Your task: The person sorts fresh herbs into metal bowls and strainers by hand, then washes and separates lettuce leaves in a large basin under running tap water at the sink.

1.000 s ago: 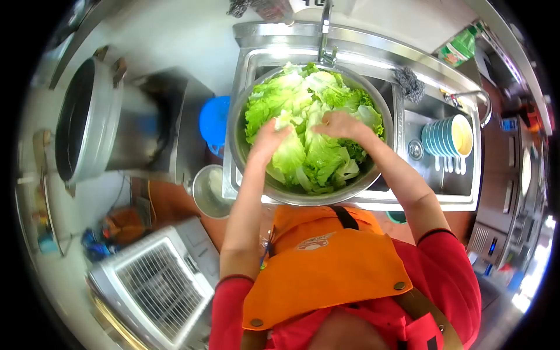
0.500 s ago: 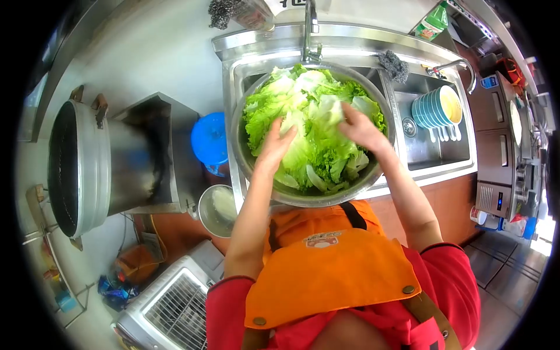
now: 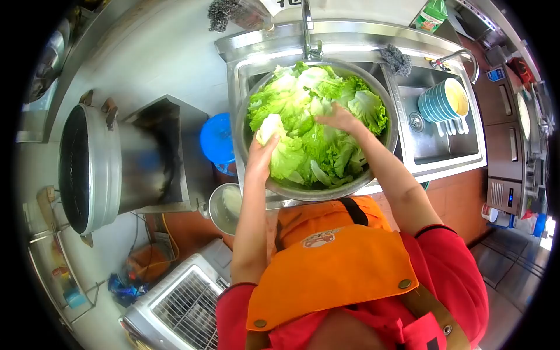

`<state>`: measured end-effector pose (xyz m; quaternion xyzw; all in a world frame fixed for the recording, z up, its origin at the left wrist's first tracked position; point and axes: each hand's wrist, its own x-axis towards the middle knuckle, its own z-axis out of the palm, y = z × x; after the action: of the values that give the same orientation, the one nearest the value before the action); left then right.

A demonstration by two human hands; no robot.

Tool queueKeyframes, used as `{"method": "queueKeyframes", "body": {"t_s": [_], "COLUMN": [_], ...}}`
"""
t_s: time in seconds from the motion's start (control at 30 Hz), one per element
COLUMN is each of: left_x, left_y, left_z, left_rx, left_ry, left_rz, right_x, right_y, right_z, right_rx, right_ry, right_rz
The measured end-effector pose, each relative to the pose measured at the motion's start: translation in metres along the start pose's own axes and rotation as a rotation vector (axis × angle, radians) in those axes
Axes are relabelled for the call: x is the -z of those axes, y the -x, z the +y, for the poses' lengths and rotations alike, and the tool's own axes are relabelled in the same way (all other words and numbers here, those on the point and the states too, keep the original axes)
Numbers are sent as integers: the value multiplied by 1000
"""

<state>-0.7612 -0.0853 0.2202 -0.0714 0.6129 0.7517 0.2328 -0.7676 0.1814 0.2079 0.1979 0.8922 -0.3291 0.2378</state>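
Observation:
A big round metal basin (image 3: 345, 192) heaped with green leaf lettuce (image 3: 300, 105) rests over the left sink bowl. At the basin's left side, my left hand (image 3: 261, 154) is closed on a pale lettuce leaf (image 3: 271, 129), its thumb against the near face. My right hand (image 3: 343, 120) reaches over the middle of the heap, palm down, thumb and fingers apart, close to the leaves. Whether its fingertips touch a leaf I cannot tell.
A faucet (image 3: 307, 35) stands behind the basin. Stacked bowls (image 3: 437, 104) and white spoons lie in the right sink bowl, with a steel scrubber (image 3: 396, 60) on the divider. Left are a blue bucket (image 3: 217, 140), a metal bowl (image 3: 217, 214) and a large pot (image 3: 104, 169).
My left hand has moved down and left, and now grips a pale leaf. My right hand has shifted slightly left over the lettuce. The view has shifted a little.

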Motion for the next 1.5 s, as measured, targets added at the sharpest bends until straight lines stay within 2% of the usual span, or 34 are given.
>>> {"method": "queueKeyframes", "body": {"t_s": [0.1,0.23,0.4,0.47,0.53,0.57,0.6,0.63,0.67,0.7,0.8,0.87,0.93,0.97,1.0,1.07,1.13,1.17,1.2,1.23,1.27,1.3,1.33,1.37,1.4,1.47,1.5], "left_x": [-5,-10,-4,-2,3,-2,-7,-19,-30,-36,-45,-55,-68,-80,-86,-112,-155,-171,-184,-189,-200,-210,-212,-211,-228,-235,-238], "left_y": [-2,-6,-18,-35,-56,-60,-59,-50,-42,-35,-15,13,49,72,92,137,173,186,195,200,206,213,222,223,247,267,282], "left_z": [1,-3,5,10,6,8,10,19,27,31,37,36,34,29,15,0,-8,-17,-18,-41,-46,-39,-28,-39,-35,-38,-39], "left_rx": [-20,30,-32,-64,-389,-568,-550,-531,-501,-573,-621,-629,-452,-280,-244,-107,34,-3,-18,-162,-312,-332,-254,-397,-252,-436,-459], "left_ry": [-19,-60,-138,-277,-901,-1203,-1262,-1322,-1389,-1448,-1504,-1385,-1227,-990,-852,-557,-406,-531,-778,-663,-740,-729,-746,-754,-774,-718,-788], "left_rz": [-7,-4,-96,-204,-175,-140,-106,-65,-17,14,7,38,74,182,277,417,558,614,607,590,656,666,640,683,673,705,761], "right_x": [-8,-31,-16,-11,-2,-7,-9,4,21,35,67,89,109,118,122,128,139,145,143,135,127,121,111,104,100,88,92], "right_y": [14,5,28,39,58,60,59,71,81,93,103,105,104,98,93,85,89,90,91,88,82,87,91,69,68,60,88], "right_z": [-36,-23,-21,-24,-27,-18,-9,-8,-3,5,36,60,73,78,83,90,83,84,82,87,84,70,56,50,53,41,21], "right_rx": [14,116,259,310,327,394,462,447,444,453,511,513,519,601,693,750,699,646,785,841,849,866,882,954,1048,1215,1033], "right_ry": [-15,-100,-184,-137,-146,-69,15,72,-26,-128,-338,-507,-489,-381,-280,-198,-130,-222,-433,-603,-772,-748,-730,-225,-204,-196,-485], "right_rz": [-70,-15,39,13,-11,115,236,234,232,217,196,205,204,195,189,-2,-256,-413,-514,-632,-769,-792,-792,-573,-504,-275,-467]}}
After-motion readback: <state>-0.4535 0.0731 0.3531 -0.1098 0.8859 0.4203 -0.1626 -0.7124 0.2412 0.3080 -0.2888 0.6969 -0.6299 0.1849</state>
